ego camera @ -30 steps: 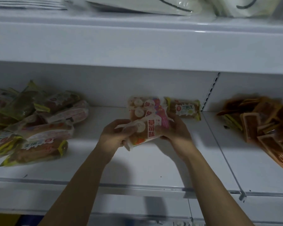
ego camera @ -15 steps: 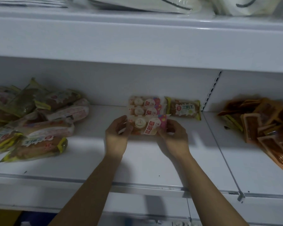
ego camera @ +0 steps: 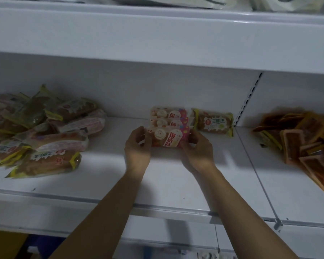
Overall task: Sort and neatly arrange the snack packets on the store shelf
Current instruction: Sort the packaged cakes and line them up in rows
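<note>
A pink strawberry snack packet (ego camera: 167,137) lies flat on the white shelf (ego camera: 105,176), at the front of a short row of two like packets (ego camera: 168,116) behind it. My left hand (ego camera: 137,146) grips its left end and my right hand (ego camera: 198,148) grips its right end. A yellow-edged bread packet (ego camera: 213,123) sits just right of the row. A loose heap of mixed bread packets (ego camera: 43,131) lies at the left of the shelf. Several orange flat packets (ego camera: 303,141) are piled on the right shelf section.
An upper shelf (ego camera: 157,40) overhangs close above, with pale bags on top. A slotted upright (ego camera: 251,98) and a divider rail (ego camera: 260,184) split the middle section from the right one. Bare shelf lies in front of my hands.
The strawberry packet went from tilted up in my hands to lying flat on the shelf in front of the two like packets. Both hands moved forward with it.
</note>
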### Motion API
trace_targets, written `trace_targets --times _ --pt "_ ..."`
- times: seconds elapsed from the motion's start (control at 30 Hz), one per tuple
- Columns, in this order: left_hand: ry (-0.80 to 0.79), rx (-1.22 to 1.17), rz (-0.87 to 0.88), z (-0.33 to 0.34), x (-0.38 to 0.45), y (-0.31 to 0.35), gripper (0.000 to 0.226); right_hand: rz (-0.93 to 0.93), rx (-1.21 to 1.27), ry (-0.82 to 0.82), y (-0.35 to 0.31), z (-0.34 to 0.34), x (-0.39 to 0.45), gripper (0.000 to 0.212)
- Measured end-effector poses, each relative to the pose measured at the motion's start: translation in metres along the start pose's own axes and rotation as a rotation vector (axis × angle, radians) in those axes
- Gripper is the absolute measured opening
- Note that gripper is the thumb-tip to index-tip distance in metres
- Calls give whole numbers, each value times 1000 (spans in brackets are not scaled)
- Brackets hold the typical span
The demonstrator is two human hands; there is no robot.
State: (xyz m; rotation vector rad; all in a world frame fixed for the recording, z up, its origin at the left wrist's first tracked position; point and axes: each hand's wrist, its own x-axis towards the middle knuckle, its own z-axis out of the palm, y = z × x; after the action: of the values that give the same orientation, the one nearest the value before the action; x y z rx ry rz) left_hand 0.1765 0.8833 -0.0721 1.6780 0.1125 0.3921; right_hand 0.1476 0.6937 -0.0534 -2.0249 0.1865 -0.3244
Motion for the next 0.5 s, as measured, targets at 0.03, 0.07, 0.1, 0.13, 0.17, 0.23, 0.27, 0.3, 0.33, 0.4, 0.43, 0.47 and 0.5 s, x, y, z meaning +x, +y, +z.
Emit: trace_targets --times 0.03,0.07,0.1,0.13,0.17,0.23,0.27,0.3,0.33,0.4,0.43,0.47,0.5 --pt "2 -6 -7 0 0 -1 37 -4 -19 -5 -2 -1 0 19" --pt "1 -16 -15 -1 0 -3 39 -4 -29 -4 -3 -2 -1 19" --pt "-1 -30 -26 -2 1 -4 40 -3 -29 -1 -3 -3 -2 22" --pt "-3 -43 -36 -3 1 -4 40 3 -22 1 -2 -4 -2 27" --pt "-6 -55 -45 -4 2 -4 40 12 -12 3 -2 -4 -3 33" --pt "-18 -43 -52 -6 3 -4 39 24 -12 1 -2 -3 -4 41" --pt "-28 -17 -46 -6 3 -3 39 26 -20 0 -2 -2 -4 41" --pt "-40 10 -42 -7 4 -4 40 27 -30 -1 -3 -2 -3 41" --pt "-53 30 -45 -7 5 -4 41 32 -42 0 -5 -1 -3 40" --pt "-77 49 -62 -8 5 -2 41 45 -51 16 -8 0 -4 43" --pt "-92 55 -68 -9 5 -1 41 63 -47 39 -9 1 -5 50" --pt "-103 64 -72 -11 4 1 42 80 -42 83 -11 2 -8 57" --pt "-107 71 -70 -15 4 2 42 81 -35 150 -13 4 -12 62"
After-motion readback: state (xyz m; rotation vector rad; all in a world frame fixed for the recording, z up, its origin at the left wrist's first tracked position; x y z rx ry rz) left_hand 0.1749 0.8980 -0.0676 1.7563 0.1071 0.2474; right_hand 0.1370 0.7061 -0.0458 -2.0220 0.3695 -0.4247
